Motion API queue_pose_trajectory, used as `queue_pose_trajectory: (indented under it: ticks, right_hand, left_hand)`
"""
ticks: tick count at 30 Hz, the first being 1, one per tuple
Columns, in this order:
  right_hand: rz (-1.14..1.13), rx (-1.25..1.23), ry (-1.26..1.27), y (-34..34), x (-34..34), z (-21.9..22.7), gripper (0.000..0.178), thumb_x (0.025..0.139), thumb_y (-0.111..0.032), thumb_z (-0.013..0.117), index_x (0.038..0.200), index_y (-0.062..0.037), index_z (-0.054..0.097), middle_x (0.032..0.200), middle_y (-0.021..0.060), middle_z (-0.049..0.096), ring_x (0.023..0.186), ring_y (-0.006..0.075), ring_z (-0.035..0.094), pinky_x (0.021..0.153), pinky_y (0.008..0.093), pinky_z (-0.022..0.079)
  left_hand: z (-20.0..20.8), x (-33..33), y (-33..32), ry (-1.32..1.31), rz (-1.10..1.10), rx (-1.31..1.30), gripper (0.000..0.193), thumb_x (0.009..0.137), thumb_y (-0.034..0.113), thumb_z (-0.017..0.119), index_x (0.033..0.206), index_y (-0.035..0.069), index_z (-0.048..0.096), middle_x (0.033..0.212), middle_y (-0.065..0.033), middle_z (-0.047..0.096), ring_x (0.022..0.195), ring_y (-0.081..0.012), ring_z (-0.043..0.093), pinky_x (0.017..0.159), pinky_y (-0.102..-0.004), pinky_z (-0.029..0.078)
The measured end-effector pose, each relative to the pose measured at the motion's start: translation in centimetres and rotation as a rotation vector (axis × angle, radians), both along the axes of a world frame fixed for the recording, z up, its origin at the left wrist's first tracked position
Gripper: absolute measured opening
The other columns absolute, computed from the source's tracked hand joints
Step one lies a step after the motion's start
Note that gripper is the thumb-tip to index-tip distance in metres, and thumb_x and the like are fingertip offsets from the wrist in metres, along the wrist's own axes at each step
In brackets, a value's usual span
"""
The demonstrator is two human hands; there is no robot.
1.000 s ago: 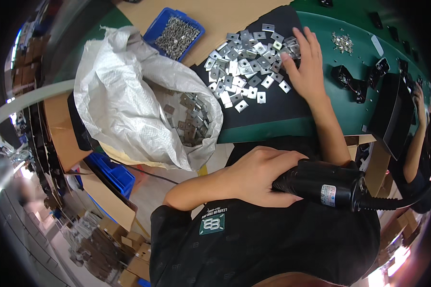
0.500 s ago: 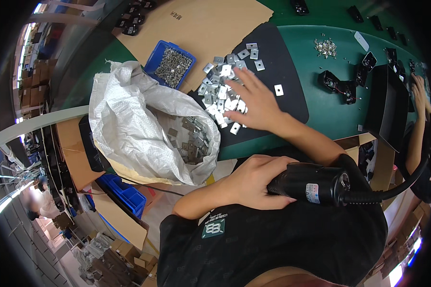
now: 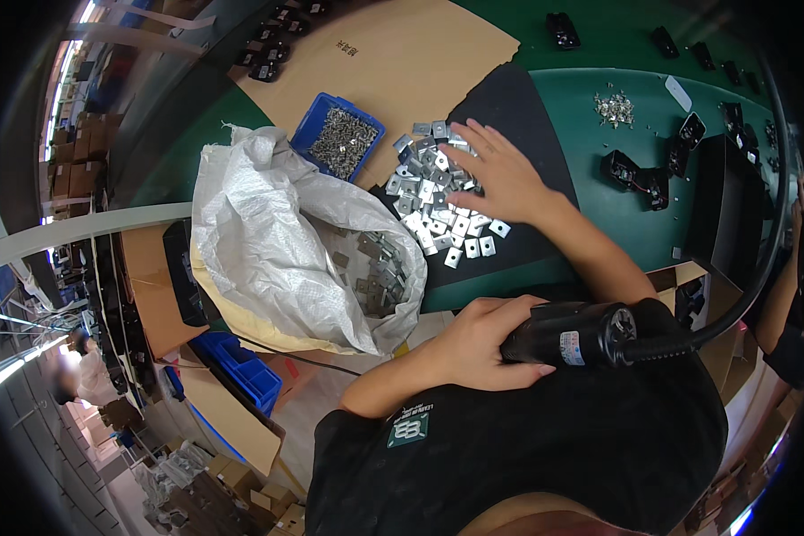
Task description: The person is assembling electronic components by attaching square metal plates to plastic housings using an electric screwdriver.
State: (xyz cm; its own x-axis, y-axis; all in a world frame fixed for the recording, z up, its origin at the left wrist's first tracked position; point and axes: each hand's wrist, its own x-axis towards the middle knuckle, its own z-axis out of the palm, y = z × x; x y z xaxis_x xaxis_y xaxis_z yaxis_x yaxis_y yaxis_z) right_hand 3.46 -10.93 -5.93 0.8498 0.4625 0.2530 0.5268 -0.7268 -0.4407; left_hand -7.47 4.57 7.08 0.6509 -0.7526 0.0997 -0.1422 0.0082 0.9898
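Observation:
My left hand (image 3: 487, 347) is wrapped round a black cylindrical device (image 3: 567, 334) with a small label on its side and a thick ribbed cable at its end. It holds this device in front of my black shirt. My right hand (image 3: 502, 179), fingers spread, lies over the right side of a pile of small metal plates (image 3: 426, 193), each with a hole. The pile rests on a black mat (image 3: 545, 170); some plates under the hand are hidden. Just left of the pile, a white woven sack (image 3: 259, 241) gapes, with more metal plates (image 3: 380, 277) inside.
A blue bin (image 3: 372, 121) of small screws stands behind the sack on brown cardboard (image 3: 402, 45). Small metal parts (image 3: 615, 110) and black housings (image 3: 652, 188) lie on the green table at right, near a black box (image 3: 724, 205). Another person's arm (image 3: 780, 299) shows at far right.
My right hand has swept the outlying plates on the right and far side in toward the pile, whose near edge has spread. My left hand still grips the device. The view has shifted slightly.

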Motion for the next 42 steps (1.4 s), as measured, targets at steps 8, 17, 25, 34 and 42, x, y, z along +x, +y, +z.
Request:
queue_pose_trajectory:
  ticks: [8, 17, 25, 34, 42]
  right_hand:
    - [0.051, 0.129, 0.158, 1.1, -1.8, 1.5, 0.063, 0.084, -0.043, 0.059, 0.135, -0.0093, 0.045, 0.144, 0.0211, 0.033, 0.135, 0.0398, 0.029, 0.112, 0.0469, 0.022]
    - [-0.472, 0.135, -0.063, -3.7, 19.0, 1.6, 0.039, 0.085, -0.027, 0.052, 0.114, -0.0012, 0.057, 0.118, 0.0211, 0.057, 0.108, 0.0376, 0.055, 0.092, 0.0450, 0.045]
    - [-0.553, -0.043, 0.327, -4.6, 26.7, 1.0, 0.040, 0.090, -0.034, 0.045, 0.112, -0.0046, 0.060, 0.109, 0.0201, 0.063, 0.100, 0.0359, 0.061, 0.090, 0.0446, 0.047]
    - [-0.625, 0.019, 0.351, -4.6, 25.6, 0.4, 0.038, 0.093, -0.034, 0.042, 0.108, -0.0043, 0.061, 0.109, 0.0210, 0.063, 0.103, 0.0385, 0.059, 0.089, 0.0460, 0.046]
    - [-0.752, 0.127, 0.309, -4.7, 25.2, -0.9, 0.040, 0.090, -0.038, 0.049, 0.095, -0.0025, 0.066, 0.103, 0.0215, 0.064, 0.100, 0.0379, 0.060, 0.087, 0.0442, 0.046]
  left_hand:
    - [-0.4, 0.6, -0.2, -0.014, 0.005, -0.034, 0.050, 0.072, 0.022, 0.073, 0.111, -0.003, 0.053, 0.075, -0.0140, 0.059, 0.066, -0.0296, 0.062, 0.062, -0.0336, 0.048]
    - [0.3, 0.9, 0.1, 0.075, 0.077, 0.079, 0.044, 0.074, 0.024, 0.072, 0.107, 0.000, 0.055, 0.068, -0.0104, 0.052, 0.059, -0.0264, 0.057, 0.057, -0.0335, 0.045]
    - [-0.7, 1.0, 1.1, 0.066, 0.216, 0.092, 0.033, 0.074, 0.022, 0.071, 0.091, 0.001, 0.053, 0.065, -0.0080, 0.049, 0.056, -0.0224, 0.052, 0.055, -0.0318, 0.042]
    - [-0.3, 1.7, 1.2, 0.068, 0.154, 0.087, 0.035, 0.074, 0.022, 0.070, 0.097, 0.002, 0.053, 0.064, -0.0092, 0.050, 0.056, -0.0242, 0.053, 0.054, -0.0334, 0.041]
    - [-0.6, 1.3, 1.9, 0.022, 0.177, 0.065, 0.039, 0.074, 0.022, 0.070, 0.101, 0.002, 0.052, 0.066, -0.0106, 0.052, 0.057, -0.0271, 0.055, 0.055, -0.0346, 0.043]
